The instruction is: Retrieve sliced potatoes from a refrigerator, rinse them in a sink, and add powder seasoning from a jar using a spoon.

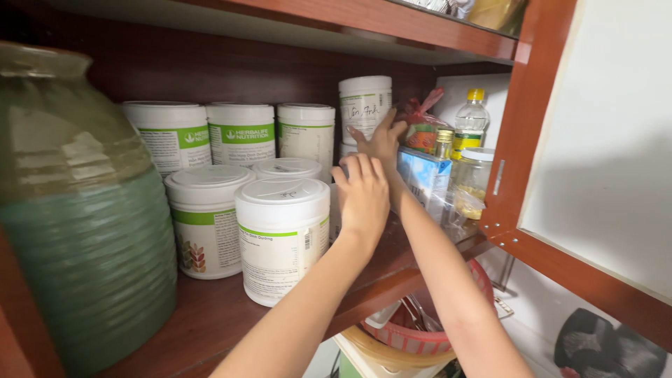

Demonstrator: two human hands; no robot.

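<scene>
**Both hands up in the cupboard, at the stacked white tubs**

Head view:
- Left hand (364, 196) reaches in from below, back toward the camera, fingers loosely curled. It sits against the right side of the near white tub (283, 238); what the fingertips press on is hidden behind the hand. I cannot tell whether it has a real grip.
- Right hand (381, 140) is farther in and higher, fingers spread, laid flat against the lower edge of the raised tub (365, 105). That tub stands on another white container, mostly hidden by the hand. Touching, not clasped around.
- Raised tub: far right of the tub group, on the wooden shelf (210, 315), just left of a red bag (422, 126) and a blue-and-white carton (423, 175).

Handling, as judged:
- Rigid plastic canister, smooth label wrap, so likely a bit slick under a flat palm. Weight unknown; a full powder tub would be moderately heavy, an empty one very light.
- Perched on a stack, it could tip if pushed at the base. Best hold looks like a wrap around the mid-body, or a pinch under the lid rim, with the other hand steadying the tub beneath.
- Not fragile, though a fall could pop the lid.

Around it:
- Three back-row tubs (241, 133) along the far wall, a green-banded tub (206, 224) left of the near one.
- Large green ribbed jar (77, 210) at near left.
- Oil bottle (470, 119) and clear jar (472, 175) at far right, by the open cupboard door (616, 140).
- Red basket (420, 336) below the shelf.
</scene>
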